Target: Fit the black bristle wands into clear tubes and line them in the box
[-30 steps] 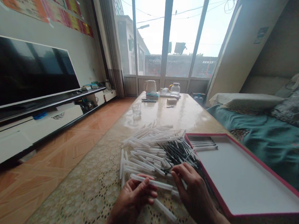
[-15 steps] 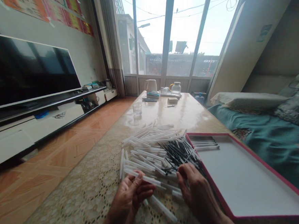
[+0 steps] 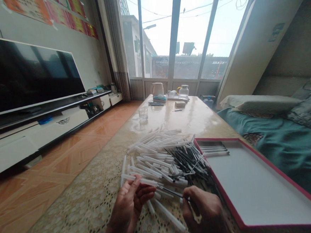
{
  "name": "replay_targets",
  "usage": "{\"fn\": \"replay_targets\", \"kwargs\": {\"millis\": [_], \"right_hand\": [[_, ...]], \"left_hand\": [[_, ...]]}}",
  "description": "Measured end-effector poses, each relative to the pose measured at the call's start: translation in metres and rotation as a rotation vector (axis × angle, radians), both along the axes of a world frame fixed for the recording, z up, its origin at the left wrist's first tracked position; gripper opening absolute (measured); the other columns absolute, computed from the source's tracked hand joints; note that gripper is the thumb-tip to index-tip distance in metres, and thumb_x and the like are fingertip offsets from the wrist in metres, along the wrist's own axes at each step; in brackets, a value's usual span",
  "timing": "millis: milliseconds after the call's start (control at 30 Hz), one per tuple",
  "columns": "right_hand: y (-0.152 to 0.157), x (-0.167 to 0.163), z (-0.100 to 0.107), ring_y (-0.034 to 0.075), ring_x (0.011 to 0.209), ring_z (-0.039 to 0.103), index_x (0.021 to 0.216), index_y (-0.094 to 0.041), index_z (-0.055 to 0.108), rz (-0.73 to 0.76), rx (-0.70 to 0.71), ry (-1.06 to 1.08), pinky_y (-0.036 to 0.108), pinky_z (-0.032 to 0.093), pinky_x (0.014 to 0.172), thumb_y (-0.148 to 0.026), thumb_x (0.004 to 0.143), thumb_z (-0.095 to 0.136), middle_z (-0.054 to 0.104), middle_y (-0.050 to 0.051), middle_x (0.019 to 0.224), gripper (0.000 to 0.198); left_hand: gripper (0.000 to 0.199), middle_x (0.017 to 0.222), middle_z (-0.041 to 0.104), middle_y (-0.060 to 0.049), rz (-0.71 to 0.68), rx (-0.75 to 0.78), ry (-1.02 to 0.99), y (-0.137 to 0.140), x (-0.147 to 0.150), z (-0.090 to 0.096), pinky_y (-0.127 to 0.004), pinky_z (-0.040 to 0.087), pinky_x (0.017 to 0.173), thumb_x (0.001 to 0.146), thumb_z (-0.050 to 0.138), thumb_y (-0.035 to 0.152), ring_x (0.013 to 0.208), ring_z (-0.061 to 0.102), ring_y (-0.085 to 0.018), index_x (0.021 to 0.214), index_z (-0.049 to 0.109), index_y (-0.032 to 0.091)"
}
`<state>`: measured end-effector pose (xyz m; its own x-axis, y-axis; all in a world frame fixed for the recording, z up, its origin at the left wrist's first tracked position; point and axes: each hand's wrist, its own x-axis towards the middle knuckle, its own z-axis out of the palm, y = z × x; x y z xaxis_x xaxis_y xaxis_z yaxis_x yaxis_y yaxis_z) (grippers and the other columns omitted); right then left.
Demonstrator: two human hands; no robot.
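Note:
Between thumb and fingers my left hand (image 3: 129,201) pinches a whitish translucent pen barrel (image 3: 148,182), its open end pointing right. My right hand (image 3: 204,207) is closed on a thin dark pen refill (image 3: 174,192). The refill's pale tip is at the barrel's open end; I cannot tell whether it is inside. Beyond my hands lies a loose pile of pen barrels (image 3: 150,159), with a heap of black refills (image 3: 189,158) at its right. Several dark-cored pens (image 3: 214,150) lie side by side in a white tray with a red rim (image 3: 225,196).
The patterned table (image 3: 79,203) runs away toward the windows. A drinking glass (image 3: 143,114), a glass pitcher (image 3: 183,91) and a kettle (image 3: 158,89) stand farther back. A sofa with a teal cover (image 3: 263,137) is on the right, a television (image 3: 30,75) on the left.
My right hand has come away from the black heap toward me, holding a refill, whose tip now meets the barrel. My left hand has shifted slightly left with the barrel.

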<state>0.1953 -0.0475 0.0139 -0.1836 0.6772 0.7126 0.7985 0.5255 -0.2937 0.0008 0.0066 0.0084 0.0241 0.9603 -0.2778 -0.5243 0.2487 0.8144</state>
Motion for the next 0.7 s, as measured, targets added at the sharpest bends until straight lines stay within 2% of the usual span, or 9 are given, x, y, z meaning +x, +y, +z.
{"fn": "replay_targets", "kwargs": {"millis": [233,400,500,567,633,700], "right_hand": [[-0.001,0.002,-0.005,0.009,0.047,0.046,0.076,-0.020,0.047,0.030,-0.035,0.015,0.022,0.032,0.049,-0.008,0.078,0.049,0.045,-0.005,0.058,0.013],[0.001,0.004,-0.003,0.009,0.046,0.046,0.078,-0.020,0.049,0.044,-0.064,0.029,0.022,0.032,0.048,-0.008,0.079,0.049,0.046,-0.005,0.058,0.012],[-0.001,0.004,-0.002,0.009,0.044,0.043,0.082,-0.021,0.049,0.047,-0.128,0.067,0.022,0.031,0.048,-0.011,0.081,0.049,0.046,-0.006,0.058,0.009],[-0.004,0.001,-0.003,0.009,0.041,0.038,0.082,-0.022,0.047,0.023,-0.192,0.116,0.022,0.027,0.045,-0.016,0.081,0.048,0.035,-0.009,0.055,0.006],[-0.007,-0.003,-0.005,0.009,0.039,0.032,0.082,-0.023,0.045,0.013,-0.253,0.200,0.023,0.023,0.043,-0.020,0.082,0.046,0.024,-0.010,0.054,0.002],[-0.010,-0.005,-0.005,0.010,0.041,0.034,0.084,-0.023,0.048,0.031,-0.283,0.297,0.023,0.025,0.044,-0.027,0.085,0.041,0.026,-0.009,0.055,0.008]], "left_hand": [[0.009,0.066,0.074,-0.006,-0.048,0.012,0.007,-0.001,0.002,-0.004,-0.027,0.057,0.059,0.082,0.062,0.016,0.062,0.072,-0.019,0.085,0.053,0.017],[0.010,0.070,0.074,-0.006,-0.095,-0.015,-0.064,-0.003,-0.001,-0.006,-0.026,0.056,0.060,0.077,0.070,0.018,0.064,0.071,-0.018,0.084,0.062,0.015],[0.011,0.064,0.071,-0.002,-0.191,-0.025,-0.122,-0.007,-0.001,-0.005,-0.021,0.053,0.054,0.073,0.074,0.019,0.057,0.066,-0.013,0.080,0.069,0.013],[0.014,0.057,0.067,0.000,-0.294,-0.011,-0.132,-0.011,0.001,-0.003,-0.019,0.048,0.047,0.070,0.077,0.022,0.048,0.061,-0.010,0.077,0.071,0.012],[0.017,0.053,0.065,-0.001,-0.385,-0.003,-0.127,-0.015,0.005,-0.001,-0.019,0.045,0.043,0.065,0.081,0.022,0.045,0.059,-0.011,0.075,0.073,0.011],[0.018,0.053,0.067,-0.003,-0.436,-0.016,-0.130,-0.018,0.009,0.001,-0.019,0.045,0.043,0.062,0.082,0.021,0.044,0.060,-0.012,0.073,0.073,0.011]]}}
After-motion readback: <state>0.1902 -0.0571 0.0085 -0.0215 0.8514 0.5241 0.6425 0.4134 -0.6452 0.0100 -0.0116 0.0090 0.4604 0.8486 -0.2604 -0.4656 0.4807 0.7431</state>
